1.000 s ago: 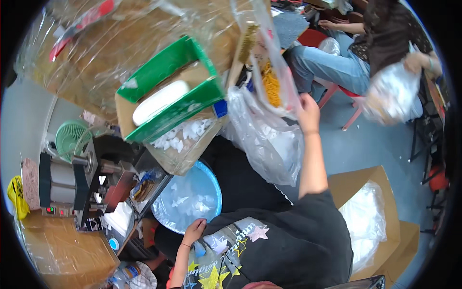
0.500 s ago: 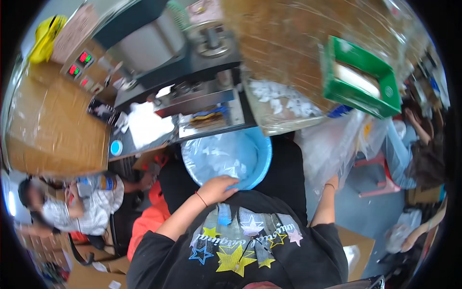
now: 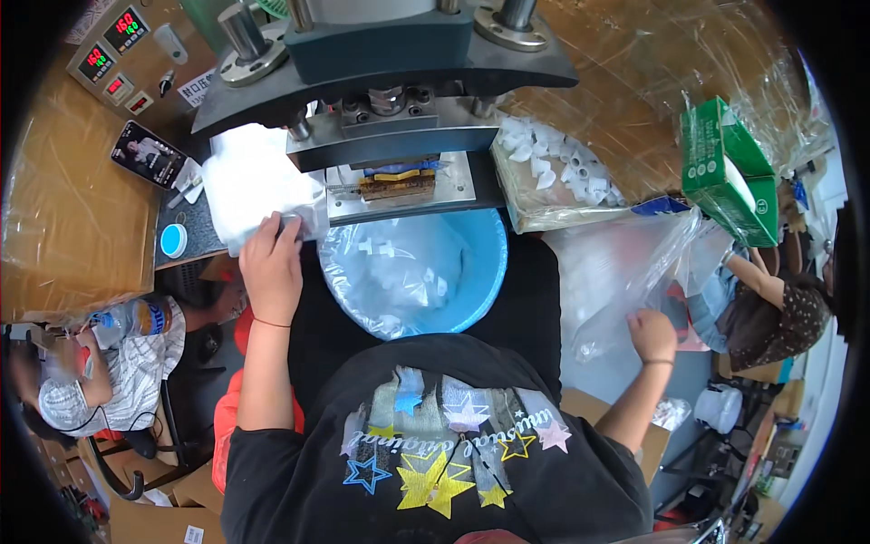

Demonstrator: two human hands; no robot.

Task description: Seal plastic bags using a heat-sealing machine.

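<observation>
My left hand (image 3: 270, 272) is at the near edge of a stack of thin white plastic sheets or bags (image 3: 258, 186), its fingers closed on the translucent edge. The stack lies on the dark ledge left of a press machine (image 3: 385, 54). Under the press head, a brown and yellow block with a blue strip (image 3: 399, 181) sits on a metal plate. My right hand (image 3: 654, 335) is curled into a loose fist beside a large clear plastic bag (image 3: 598, 272); anything inside the fist is hidden. Between my legs stands a blue basin (image 3: 492, 272) lined with clear plastic, with small clear pieces inside.
Small white plastic pieces (image 3: 562, 163) lie right of the press, near a green box (image 3: 716, 163). On the left are a phone (image 3: 149, 154), a blue-topped round tub (image 3: 173, 240) and a control panel (image 3: 113, 59). Other people sit on both sides.
My left hand has moved from the basin's rim up to the white stack. My right hand has moved slightly away from the clear bag and curled. The view has shifted closer to the press.
</observation>
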